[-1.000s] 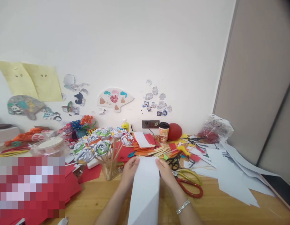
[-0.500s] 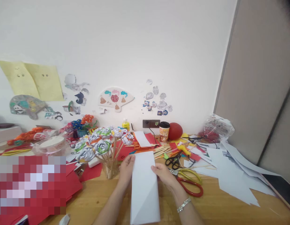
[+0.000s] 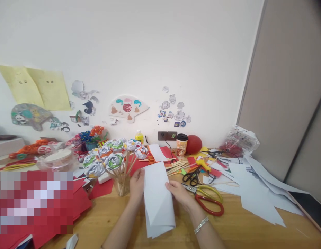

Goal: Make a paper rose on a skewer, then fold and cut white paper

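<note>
Between my two hands is a long folded sheet of white paper point(image 3: 157, 197), with a diagonal crease on its lower part and loose layers at its bottom end. My left hand point(image 3: 136, 183) grips its left edge near the top, thumb on the front. On the right edge, my right hand point(image 3: 179, 193) pinches it with the thumb in front; the other fingers are behind the sheet. Beside my right hand lie large scissors point(image 3: 209, 202) with one red and one yellow handle. Next to my left hand stands a clear cup point(image 3: 122, 188) of wooden sticks.
Rolled paper flowers point(image 3: 108, 160) fill the back left. Red paper point(image 3: 81, 200) lies left. Black scissors point(image 3: 192, 178), a glue gun point(image 3: 203, 165), a lidded paper cup point(image 3: 181, 146) and a red balloon point(image 3: 194, 144) are behind. White paper scraps point(image 3: 259, 199) and a dark tablet-like thing point(image 3: 308, 211) lie right.
The folded paper has tilted, its top shifting left and its lower end rising and separating a little. Both hands still hold its edges, moved slightly left.
</note>
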Demonstrator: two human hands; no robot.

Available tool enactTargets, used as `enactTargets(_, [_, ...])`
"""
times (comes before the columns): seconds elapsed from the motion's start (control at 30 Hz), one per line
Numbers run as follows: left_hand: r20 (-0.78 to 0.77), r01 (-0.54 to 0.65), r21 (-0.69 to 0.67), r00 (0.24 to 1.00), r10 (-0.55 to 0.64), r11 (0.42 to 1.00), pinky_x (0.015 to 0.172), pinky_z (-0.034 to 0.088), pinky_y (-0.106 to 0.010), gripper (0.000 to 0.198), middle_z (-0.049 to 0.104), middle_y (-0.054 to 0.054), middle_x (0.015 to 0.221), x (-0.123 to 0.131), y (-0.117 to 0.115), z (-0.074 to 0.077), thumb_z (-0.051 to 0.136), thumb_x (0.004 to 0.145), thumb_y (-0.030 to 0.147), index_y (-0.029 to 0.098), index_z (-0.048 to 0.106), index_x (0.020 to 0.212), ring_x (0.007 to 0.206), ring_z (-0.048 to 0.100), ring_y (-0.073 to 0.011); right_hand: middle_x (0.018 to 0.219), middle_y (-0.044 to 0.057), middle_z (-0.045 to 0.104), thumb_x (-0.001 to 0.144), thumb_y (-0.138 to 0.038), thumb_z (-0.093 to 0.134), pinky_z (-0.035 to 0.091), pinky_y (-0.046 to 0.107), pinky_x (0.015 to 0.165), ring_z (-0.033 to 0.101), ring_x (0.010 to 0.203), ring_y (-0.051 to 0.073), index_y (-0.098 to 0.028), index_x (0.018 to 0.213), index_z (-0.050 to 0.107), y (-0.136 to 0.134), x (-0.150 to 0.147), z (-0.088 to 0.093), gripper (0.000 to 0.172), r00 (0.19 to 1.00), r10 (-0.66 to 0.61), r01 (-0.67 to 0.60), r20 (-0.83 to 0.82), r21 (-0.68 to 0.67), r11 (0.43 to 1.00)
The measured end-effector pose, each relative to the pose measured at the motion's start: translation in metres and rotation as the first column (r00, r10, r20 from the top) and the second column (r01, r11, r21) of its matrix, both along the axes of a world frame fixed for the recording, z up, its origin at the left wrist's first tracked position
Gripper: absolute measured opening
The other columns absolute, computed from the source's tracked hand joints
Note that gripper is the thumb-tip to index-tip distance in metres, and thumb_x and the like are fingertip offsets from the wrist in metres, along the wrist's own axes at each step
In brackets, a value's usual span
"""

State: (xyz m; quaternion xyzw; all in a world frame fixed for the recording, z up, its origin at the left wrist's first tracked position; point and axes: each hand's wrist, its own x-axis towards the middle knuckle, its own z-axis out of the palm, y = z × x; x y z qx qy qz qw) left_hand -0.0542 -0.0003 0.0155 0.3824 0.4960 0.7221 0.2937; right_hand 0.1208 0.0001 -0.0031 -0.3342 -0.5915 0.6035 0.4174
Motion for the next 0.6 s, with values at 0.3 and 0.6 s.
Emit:
enactTargets(0.3, [0.046,-0.106,-0.028,0.993,0.107,0.994,0.055,0.041,-0.025,0.031,0.061,-0.001,0.062,-0.003,-0.001,0.003,0.059,0.064,0.041,0.013,0.061,0.076,0.056,0.053,-0.0145,0.071,0.003,0.062,0.067,-0.047,0.061,0.035,0.022,0.057,0.050,0.062,0.013,-0.011,0.074,0.062,-0.003,0.000,-0.003,0.037,0.998,0.005,-0.005,0.057,0.004,1.000])
enactTargets(0.6, [0.141,-0.160,-0.042,0.976,0.164,0.986,0.057,0.042,-0.024,0.019,0.064,0.000,0.062,-0.002,-0.002,0.009,0.061,0.065,0.032,0.014,0.062,0.071,0.061,0.056,-0.0155,0.068,0.004,0.062,0.065,-0.044,0.063,0.037,0.024,0.055,0.051,0.058,0.014,-0.009,0.076,0.064,-0.001,-0.001,-0.014,0.036,0.996,0.020,-0.018,0.089,-0.020,1.000])
